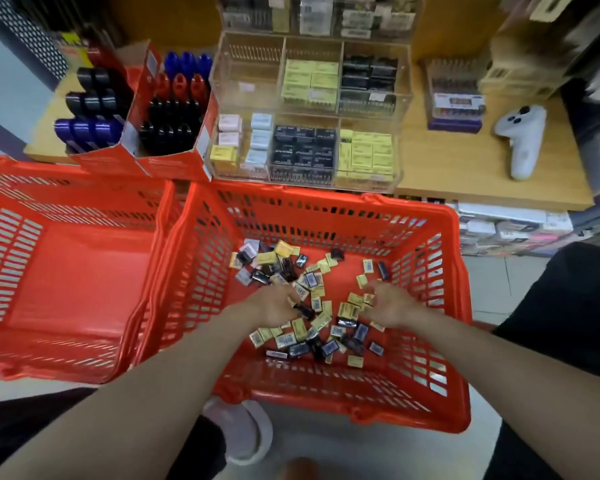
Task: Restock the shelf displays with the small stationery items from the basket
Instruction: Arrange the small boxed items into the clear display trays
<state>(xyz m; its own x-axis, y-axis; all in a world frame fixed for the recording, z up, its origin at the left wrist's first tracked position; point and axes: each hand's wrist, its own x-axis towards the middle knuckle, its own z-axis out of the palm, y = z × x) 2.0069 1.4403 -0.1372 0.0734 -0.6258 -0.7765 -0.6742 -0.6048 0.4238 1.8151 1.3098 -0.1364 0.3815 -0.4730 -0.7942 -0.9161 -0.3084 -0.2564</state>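
Both forearms are bare from the frame's edge down to the wrists, with no sleeves, watch or rings visible. The left grip and right grip wear no gloves. Dark black trousers cover the legs at either side. A white rounded shoe shows below, between the arms.

Red slotted basket; yellow and black small boxes between the hands; white controller on tan wooden shelf.
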